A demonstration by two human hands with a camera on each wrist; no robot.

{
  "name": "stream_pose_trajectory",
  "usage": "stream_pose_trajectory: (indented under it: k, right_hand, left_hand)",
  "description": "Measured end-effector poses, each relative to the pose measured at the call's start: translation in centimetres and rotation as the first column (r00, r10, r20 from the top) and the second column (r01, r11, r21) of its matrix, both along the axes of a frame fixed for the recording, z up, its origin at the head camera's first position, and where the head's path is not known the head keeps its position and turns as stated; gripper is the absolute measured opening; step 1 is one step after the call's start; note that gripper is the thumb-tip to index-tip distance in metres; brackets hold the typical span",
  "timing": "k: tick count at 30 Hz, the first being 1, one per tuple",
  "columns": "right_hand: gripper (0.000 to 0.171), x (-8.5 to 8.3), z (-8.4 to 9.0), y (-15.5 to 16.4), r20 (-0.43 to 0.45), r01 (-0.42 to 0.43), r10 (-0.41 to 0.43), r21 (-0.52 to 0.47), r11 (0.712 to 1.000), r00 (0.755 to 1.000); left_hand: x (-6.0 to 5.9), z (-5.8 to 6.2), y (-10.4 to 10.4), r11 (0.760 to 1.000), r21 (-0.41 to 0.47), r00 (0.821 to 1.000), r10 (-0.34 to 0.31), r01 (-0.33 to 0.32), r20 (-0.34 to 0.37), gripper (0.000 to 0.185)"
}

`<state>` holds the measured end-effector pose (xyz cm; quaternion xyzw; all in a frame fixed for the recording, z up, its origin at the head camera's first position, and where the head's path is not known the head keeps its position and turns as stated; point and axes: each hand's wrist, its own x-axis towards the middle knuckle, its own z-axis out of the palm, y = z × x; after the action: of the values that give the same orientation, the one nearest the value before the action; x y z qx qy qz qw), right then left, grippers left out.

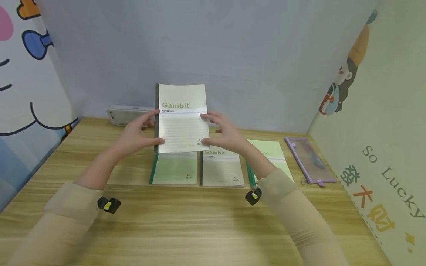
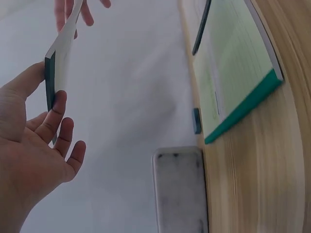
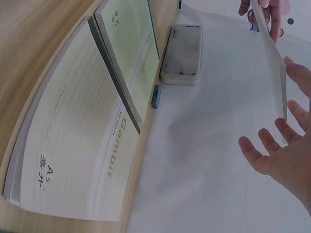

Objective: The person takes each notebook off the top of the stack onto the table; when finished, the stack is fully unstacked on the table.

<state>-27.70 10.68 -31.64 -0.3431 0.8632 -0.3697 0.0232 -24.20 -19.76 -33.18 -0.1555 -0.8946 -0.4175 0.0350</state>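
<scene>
Upright above the table is a white Gambit notebook [image 1: 181,127] with a dark spine, held between both hands. My left hand [image 1: 134,135] pinches its spine edge, thumb on the front cover and fingers at the back, as the left wrist view shows. At the opposite edge, my right hand [image 1: 226,133] grips it between thumb and fingers. Beneath it on the table lie a green notebook [image 1: 176,170] with a green spine, partly covered by the held one, and a white notebook [image 1: 223,170] with a dark spine. A pale green notebook [image 1: 281,166] is partly hidden by the right forearm.
A pale rounded case [image 1: 124,116] stands against the back wall at the left. On the right lies a purple-edged zip pouch [image 1: 311,162] beside the printed side wall. Behind the notebooks is a small teal object [image 2: 197,121].
</scene>
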Motion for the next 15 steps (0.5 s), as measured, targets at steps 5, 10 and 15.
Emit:
stream_pose_trajectory:
  k: [5,10,15]
  right_hand:
    - [0.079,0.0,-1.7,-2.3,-0.033,-0.019,0.023,0.122,0.992,0.999]
    - [0.078,-0.3,-3.8,-5.0,-0.051,-0.058,0.067,0.169,0.984,0.996]
    - [0.079,-0.3,-5.7,-7.4,-0.001,-0.088,0.089,0.148,0.985,0.996]
  left_hand:
    - [0.4,-0.9,-2.8,0.997,-0.074,0.999,0.0,0.003,0.047,0.095]
    - [0.7,-1.6,-5.4,0.984,-0.177,0.999,0.006,0.002,0.045,0.096]
    - [1.0,-2.4,-7.6,0.973,-0.23,0.997,0.028,-0.012,0.066,0.099]
